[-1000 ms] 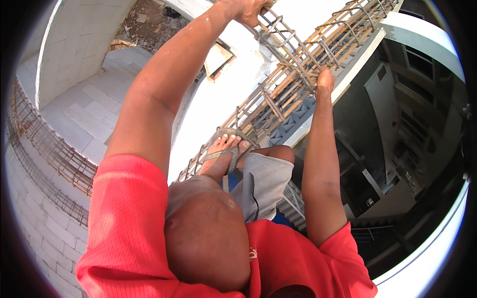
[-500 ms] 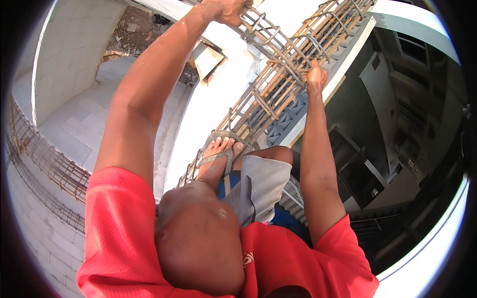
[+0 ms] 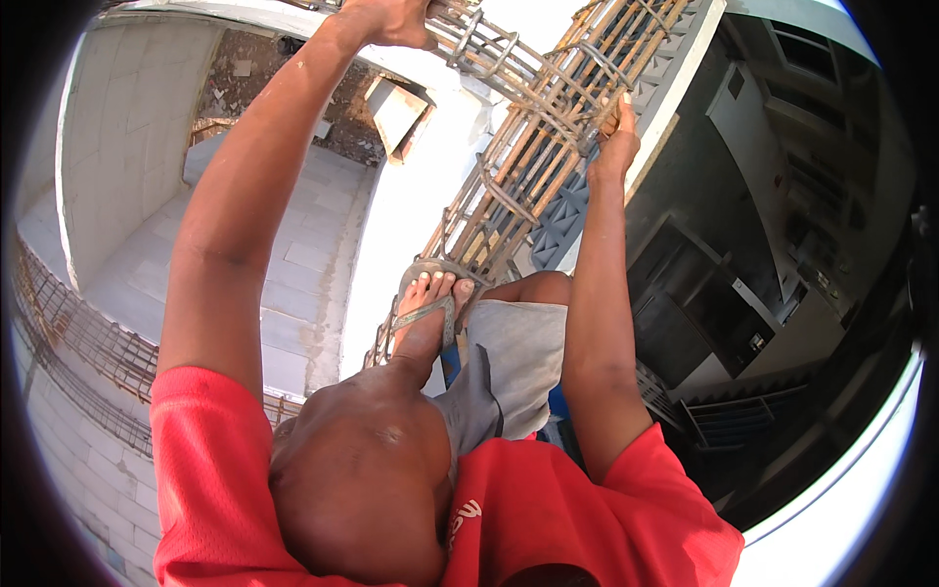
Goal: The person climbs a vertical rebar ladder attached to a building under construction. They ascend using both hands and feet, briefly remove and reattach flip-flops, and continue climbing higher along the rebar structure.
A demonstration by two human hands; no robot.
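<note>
A narrow rebar cage (image 3: 497,51) runs from the upper left into a long, wider rebar cage (image 3: 548,132) of rusty bars with bent stirrups. At the top edge my left hand (image 3: 389,22) is closed on the narrow cage; part of its fingers lies outside the picture. My right hand (image 3: 614,142) is closed around the narrow cage's end, where it meets the long cage, with one finger pointing up. My sandalled foot (image 3: 425,298) rests on the near part of the long cage.
A drop with dark window-like frames (image 3: 812,44) lies right of the pale ledge (image 3: 675,103). To the left, white block walls (image 3: 132,147) enclose a lower floor (image 3: 284,254). A wooden box-like piece (image 3: 396,115) sits near the white wall top. More rebar (image 3: 93,338) runs along the left.
The view has shifted a little, and both hands now appear farther left. My right hand's fingers have changed position at the bar end. Both hands stay at the narrow cage.
</note>
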